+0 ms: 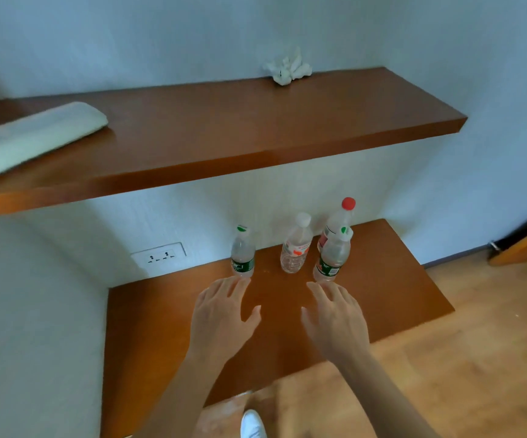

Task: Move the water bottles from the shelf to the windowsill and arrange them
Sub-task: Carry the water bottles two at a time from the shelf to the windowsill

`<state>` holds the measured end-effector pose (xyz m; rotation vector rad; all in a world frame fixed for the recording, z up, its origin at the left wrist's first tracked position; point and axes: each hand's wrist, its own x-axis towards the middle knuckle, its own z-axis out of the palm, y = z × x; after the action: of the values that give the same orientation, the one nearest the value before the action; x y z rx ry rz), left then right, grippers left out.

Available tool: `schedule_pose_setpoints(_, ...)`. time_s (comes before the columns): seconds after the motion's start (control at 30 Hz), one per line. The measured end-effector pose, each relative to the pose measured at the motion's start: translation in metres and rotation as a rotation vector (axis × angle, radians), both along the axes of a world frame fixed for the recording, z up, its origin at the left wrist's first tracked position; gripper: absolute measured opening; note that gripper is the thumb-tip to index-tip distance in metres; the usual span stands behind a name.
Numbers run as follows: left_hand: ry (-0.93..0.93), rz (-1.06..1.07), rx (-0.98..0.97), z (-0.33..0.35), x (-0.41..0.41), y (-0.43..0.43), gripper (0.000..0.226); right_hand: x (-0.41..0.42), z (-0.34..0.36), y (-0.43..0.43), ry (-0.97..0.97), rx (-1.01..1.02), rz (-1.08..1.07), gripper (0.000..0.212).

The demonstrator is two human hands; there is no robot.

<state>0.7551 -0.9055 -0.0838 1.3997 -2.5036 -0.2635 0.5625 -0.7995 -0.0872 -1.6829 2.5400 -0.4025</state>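
All four water bottles (293, 248) stand on the lower shelf (382, 279), none moved yet, at twelve o'clock from both empty, spread-open hands (282, 317).

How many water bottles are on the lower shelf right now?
4, all upright: green-label bottle at left, white-cap bottle in the middle, second green-label bottle front right, red-cap bottle partly hidden behind it. None hidden, apparently.

Pale blue walls (256, 33), light wood floor (477, 358), wall socket (158, 256) low down.
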Motion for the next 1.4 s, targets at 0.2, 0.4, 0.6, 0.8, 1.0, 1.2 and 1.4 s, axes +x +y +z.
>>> schedule_pose_setpoints(0.2,-0.012,0.036,0.006,-0.025,-0.005,-0.035,0.054,-0.014,-0.022,-0.041,-0.219,0.005,-0.082,0.057)
schedule_pose_setpoints(0.4,-0.053,0.129,0.081,-0.042,-0.008,-0.081,0.062,-0.024,-0.034,-0.080,-0.467,0.008,-0.200,0.084)
schedule_pose_setpoints(0.6,0.227,0.290,0.427,-0.054,-0.037,-0.113,0.087,-0.025,-0.058,-0.119,-0.642,-0.043,-0.298,0.103)
schedule_pose_setpoints(0.8,0.394,0.362,0.633,-0.079,-0.059,-0.131,0.095,-0.036,-0.078,-0.150,-0.884,-0.200,-0.432,0.106)
schedule_pose_setpoints(1.0,0.564,0.436,0.757,-0.082,-0.076,-0.134,0.048,-0.050,-0.097,-0.183,-1.023,-0.238,-0.594,0.096)
schedule_pose_setpoints(1.2,0.641,0.421,0.661,-0.074,-0.071,-0.133,0.046,-0.048,-0.081,-0.188,-0.902,-0.223,-0.459,0.072)
schedule_pose_setpoints(1.4,0.709,0.392,0.550,-0.046,-0.065,-0.115,0.076,-0.033,-0.037,-0.156,-0.929,-0.331,-0.286,0.066)
